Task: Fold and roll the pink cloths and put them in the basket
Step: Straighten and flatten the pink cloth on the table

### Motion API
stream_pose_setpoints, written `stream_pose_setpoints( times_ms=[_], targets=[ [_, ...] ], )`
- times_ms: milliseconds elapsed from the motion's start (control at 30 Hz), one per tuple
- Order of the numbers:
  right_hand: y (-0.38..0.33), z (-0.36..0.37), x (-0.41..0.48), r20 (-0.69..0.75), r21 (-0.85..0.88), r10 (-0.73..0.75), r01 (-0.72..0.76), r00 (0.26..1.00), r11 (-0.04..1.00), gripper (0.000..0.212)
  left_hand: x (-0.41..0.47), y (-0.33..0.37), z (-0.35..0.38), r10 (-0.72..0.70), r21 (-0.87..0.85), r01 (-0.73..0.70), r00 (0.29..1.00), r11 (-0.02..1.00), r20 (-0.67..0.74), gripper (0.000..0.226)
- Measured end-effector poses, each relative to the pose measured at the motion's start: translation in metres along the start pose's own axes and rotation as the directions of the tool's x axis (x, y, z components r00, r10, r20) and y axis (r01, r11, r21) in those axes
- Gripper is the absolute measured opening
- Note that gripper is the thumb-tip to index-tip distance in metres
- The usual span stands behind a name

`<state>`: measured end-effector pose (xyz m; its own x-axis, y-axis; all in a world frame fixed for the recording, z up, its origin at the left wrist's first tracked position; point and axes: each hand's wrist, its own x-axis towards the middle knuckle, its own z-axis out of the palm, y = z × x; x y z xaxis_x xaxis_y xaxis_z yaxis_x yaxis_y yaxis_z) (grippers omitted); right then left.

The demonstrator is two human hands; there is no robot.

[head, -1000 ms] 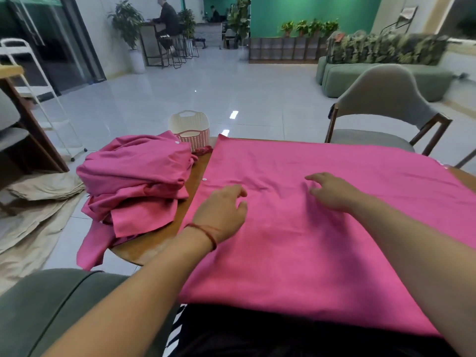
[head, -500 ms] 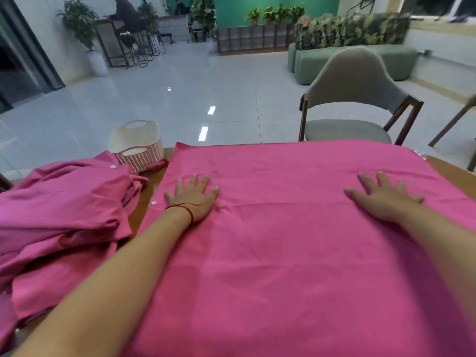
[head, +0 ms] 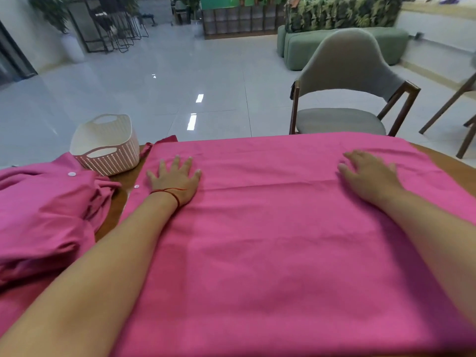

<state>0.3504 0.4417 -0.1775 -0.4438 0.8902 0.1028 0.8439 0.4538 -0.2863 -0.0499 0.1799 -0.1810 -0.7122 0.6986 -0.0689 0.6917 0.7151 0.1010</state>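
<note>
Across most of the wooden table (head: 443,161) lies a large pink cloth (head: 283,248), spread flat, reaching from the near edge to the far edge. To its left sits a heaped pile of pink cloths (head: 46,217), rumpled, with white buttons showing. Beyond the table's far right stands a grey chair (head: 345,81). A cream slatted basket (head: 108,150) stands upright at the far left of the table, just beyond the pile and beside the spread cloth's far left corner. The left hand (head: 175,180) lies palm down with fingers splayed on the cloth's far left part, gripping nothing. The right hand (head: 368,176) lies palm down, fingers straight, on the far right part. A red string (head: 170,193) circles the left wrist.
</note>
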Motion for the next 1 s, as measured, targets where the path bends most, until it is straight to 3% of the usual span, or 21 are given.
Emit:
stream_pose_setpoints(
  times_ms=[100, 200, 267, 433, 533, 633, 700, 767, 867, 933, 1000],
  targets=[
    [-0.068, 0.012, -0.037, 0.027, 0.044, -0.193, 0.191, 0.981, 0.981, 0.071, -0.036, 0.053, 0.001, 0.167, -0.062, -0.172, 0.983, 0.983, -0.075, 0.06],
    [-0.129, 0.028, -0.077, 0.191, -0.027, -0.43, 0.443, 0.882, 0.896, 0.071, -0.079, 0.113, 0.017, 0.376, -0.078, -0.374, 0.927, 0.924, 0.013, 0.061],
    [-0.128, 0.029, -0.088, 0.258, -0.055, -0.438, 0.465, 0.861, 0.884, 0.071, -0.089, 0.112, 0.027, 0.379, -0.034, -0.377, 0.924, 0.925, 0.055, 0.065],
    [0.016, -0.006, -0.081, 0.22, -0.155, -0.117, 0.153, 0.968, 0.976, 0.088, -0.085, 0.007, 0.026, 0.218, -0.018, -0.217, 0.974, 0.976, 0.056, 0.075],
    [0.104, -0.032, -0.092, 0.145, -0.21, 0.091, -0.06, 0.985, 0.976, 0.099, -0.08, -0.052, 0.021, 0.089, -0.015, -0.089, 0.995, 0.996, 0.05, 0.076],
    [0.114, -0.044, -0.108, 0.084, -0.221, 0.19, -0.168, 0.978, 0.961, 0.095, -0.084, -0.059, 0.018, -0.044, -0.006, 0.044, 0.999, 0.999, 0.016, 0.071],
    [0.069, -0.045, -0.124, 0.07, -0.151, 0.125, -0.113, 0.99, 0.982, 0.093, -0.105, -0.019, 0.013, -0.018, -0.024, 0.017, 0.999, 1.0, -0.045, 0.07],
    [0.004, -0.031, -0.145, 0.138, -0.047, -0.055, 0.062, 0.989, 0.997, 0.093, -0.14, 0.045, 0.013, 0.196, -0.056, -0.199, 0.979, 0.978, -0.049, 0.075],
    [-0.083, -0.001, -0.192, 0.317, -0.012, -0.337, 0.359, 0.886, 0.933, 0.082, -0.201, 0.124, 0.026, 0.409, -0.041, -0.407, 0.907, 0.913, 0.102, 0.067],
    [-0.092, 0.009, -0.215, 0.344, -0.044, -0.367, 0.405, 0.864, 0.913, 0.075, -0.22, 0.125, 0.035, 0.415, 0.004, -0.418, 0.903, 0.908, 0.114, 0.065],
    [-0.064, 0.0, -0.229, 0.325, -0.08, -0.326, 0.37, 0.887, 0.926, 0.077, -0.23, 0.087, 0.035, 0.391, 0.025, -0.395, 0.915, 0.918, 0.102, 0.068]
  ],
)
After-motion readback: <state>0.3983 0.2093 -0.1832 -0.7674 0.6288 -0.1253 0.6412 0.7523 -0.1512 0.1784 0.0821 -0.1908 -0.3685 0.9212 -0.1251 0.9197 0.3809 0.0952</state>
